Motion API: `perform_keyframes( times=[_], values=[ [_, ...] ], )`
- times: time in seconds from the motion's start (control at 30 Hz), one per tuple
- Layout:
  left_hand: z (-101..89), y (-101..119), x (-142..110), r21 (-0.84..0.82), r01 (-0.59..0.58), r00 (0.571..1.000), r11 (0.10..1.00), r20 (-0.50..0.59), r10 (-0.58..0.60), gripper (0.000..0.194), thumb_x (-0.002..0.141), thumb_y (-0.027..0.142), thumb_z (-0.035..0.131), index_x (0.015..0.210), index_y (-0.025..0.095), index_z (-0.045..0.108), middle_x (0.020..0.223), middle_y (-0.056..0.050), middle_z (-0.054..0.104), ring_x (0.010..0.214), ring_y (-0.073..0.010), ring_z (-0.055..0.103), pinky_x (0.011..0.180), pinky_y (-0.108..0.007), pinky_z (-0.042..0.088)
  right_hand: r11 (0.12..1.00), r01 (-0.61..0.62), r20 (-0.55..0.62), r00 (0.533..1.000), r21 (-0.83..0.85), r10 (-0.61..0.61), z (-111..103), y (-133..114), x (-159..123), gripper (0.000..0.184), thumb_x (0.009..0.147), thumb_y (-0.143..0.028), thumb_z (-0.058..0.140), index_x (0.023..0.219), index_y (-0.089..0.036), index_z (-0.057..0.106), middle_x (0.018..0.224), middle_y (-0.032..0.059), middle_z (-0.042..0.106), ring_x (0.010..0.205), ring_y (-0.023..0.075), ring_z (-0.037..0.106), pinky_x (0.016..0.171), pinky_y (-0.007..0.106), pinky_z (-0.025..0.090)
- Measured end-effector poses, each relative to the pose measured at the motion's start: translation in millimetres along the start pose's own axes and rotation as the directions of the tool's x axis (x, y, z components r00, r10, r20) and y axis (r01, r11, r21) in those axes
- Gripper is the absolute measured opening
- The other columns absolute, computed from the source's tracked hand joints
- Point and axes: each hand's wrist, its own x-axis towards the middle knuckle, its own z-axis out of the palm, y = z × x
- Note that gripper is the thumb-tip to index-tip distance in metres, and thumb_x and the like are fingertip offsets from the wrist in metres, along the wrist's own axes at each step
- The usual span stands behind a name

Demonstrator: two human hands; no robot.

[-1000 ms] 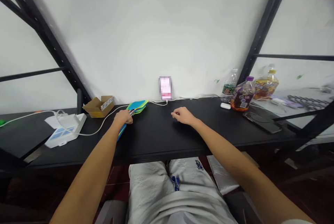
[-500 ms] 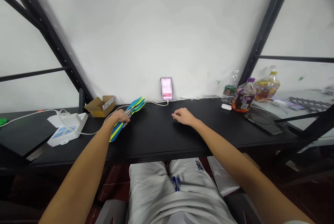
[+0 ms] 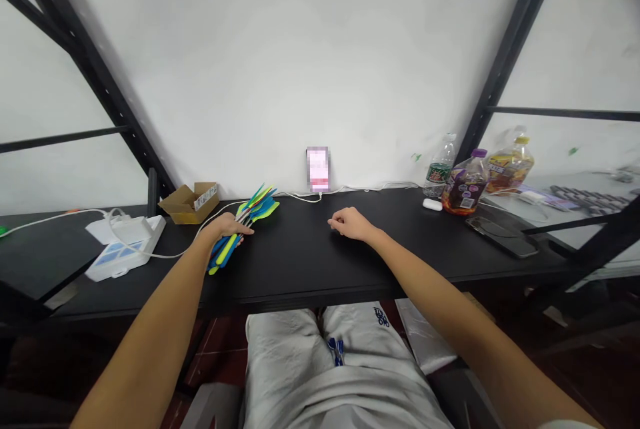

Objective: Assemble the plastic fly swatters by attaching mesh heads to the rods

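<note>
left hand [image 3: 229, 224], eleven o'clock, wraps the blue-yellow bundle [image 3: 227, 250] by its slim middle, the surest hold; likely light, bendy. right hand [image 3: 351, 223], just past twelve, curls, seemingly empty.

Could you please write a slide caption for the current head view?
Left hand gripping a blue and yellow bundle at a black desk, right hand loosely curled.

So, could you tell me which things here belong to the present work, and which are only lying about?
In the work:
bundle, held in the left hand
table, under it

Probably just lying about:
box
phone, upright by the wall
bottles
white case
</note>
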Motion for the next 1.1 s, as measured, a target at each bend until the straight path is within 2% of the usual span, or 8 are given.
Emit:
perform_keyframes(
  times=[0.07,0.2,0.33,0.43,0.5,0.63,0.83,1.1],
  values=[
    [-0.4,-2,4,0.055,-0.018,0.999,0.998,-0.031,0.019,0.042,0.042,0.039,0.089,0.055,0.014,0.057,0.056,-0.011,0.066,0.058,-0.0258,0.066,0.054,-0.033,0.054,1.0,0.001,0.003,1.0,-0.007,-0.001,0,-1,0,0.029,0.09,-0.034,0.056,0.069,-0.018,0.069,0.063,0.0017,0.067,0.061,0.0124,0.059,0.062,0.023,0.038],
    [-1.7,-1,11,0.272,-0.012,0.984,0.962,-0.168,0.06,0.048,0.045,0.05,0.086,0.065,0.014,0.061,0.065,-0.01,0.068,0.069,-0.0281,0.067,0.06,-0.032,0.052,1.0,-0.015,0.018,1.0,0.002,0.015,0,-1,0,0.029,0.09,-0.034,0.055,0.07,-0.018,0.069,0.063,0.0016,0.067,0.06,0.0124,0.058,0.06,0.023,0.037],
    [1.9,6,12,0.516,0.009,0.976,0.857,-0.192,0.106,0.068,0.05,0.068,0.076,0.085,0.011,0.068,0.091,-0.017,0.071,0.088,-0.0342,0.068,0.071,-0.035,0.051,1.0,-0.015,0.025,1.0,0.005,0.015,0,-1,0,0.03,0.09,-0.035,0.055,0.07,-0.018,0.069,0.063,0.0015,0.067,0.06,0.012,0.058,0.059,0.022,0.037],
    [10.8,11,10,0.614,0.035,0.973,0.788,-0.201,0.114,0.083,0.058,0.078,0.064,0.103,0.009,0.067,0.111,-0.023,0.067,0.102,-0.0388,0.064,0.077,-0.038,0.05,1.0,-0.021,0.027,0.999,0.006,0.021,0,-1,-1,0.03,0.09,-0.035,0.054,0.071,-0.017,0.07,0.063,0.0015,0.067,0.06,0.0119,0.058,0.06,0.022,0.037],
    [18.7,12,7,0.632,0.063,0.967,0.772,-0.231,0.11,0.084,0.063,0.079,0.057,0.111,0.01,0.066,0.119,-0.024,0.064,0.108,-0.0407,0.062,0.081,-0.041,0.05,1.0,-0.021,0.029,0.999,0.008,0.021,-1,-1,-1,0.031,0.09,-0.035,0.054,0.071,-0.017,0.07,0.064,0.0016,0.067,0.061,0.0121,0.058,0.06,0.022,0.038],
    [36.1,15,0,0.625,0.091,0.933,0.775,-0.326,0.154,0.073,0.071,0.071,0.055,0.116,0.014,0.065,0.123,-0.024,0.063,0.112,-0.0414,0.06,0.087,-0.045,0.047,1.0,-0.012,0.033,0.999,0.003,0.012,-1,-2,-1,0.032,0.09,-0.036,0.054,0.07,-0.018,0.069,0.063,0.0017,0.066,0.06,0.0125,0.058,0.06,0.023,0.038],
    [56.8,23,-8,0.587,0.153,0.883,0.795,-0.442,0.156,0.069,0.078,0.06,0.053,0.124,0.009,0.058,0.122,-0.026,0.061,0.112,-0.041,0.059,0.089,-0.047,0.044,0.999,-0.037,0.04,0.998,-0.011,0.038,0,-2,0,0.031,0.09,-0.037,0.054,0.071,-0.017,0.071,0.064,0.0022,0.066,0.06,0.0124,0.057,0.06,0.023,0.038],
    [64.3,21,-6,0.609,0.226,0.851,0.76,-0.503,0.15,0.085,0.081,0.067,0.046,0.135,0.0,0.045,0.13,-0.033,0.049,0.119,-0.0427,0.051,0.09,-0.048,0.042,1.0,-0.028,0.048,0.998,0.001,0.028,1,0,0,0.031,0.09,-0.036,0.053,0.072,-0.017,0.07,0.063,0.0015,0.066,0.059,0.012,0.057,0.059,0.022,0.038]
  ],
)
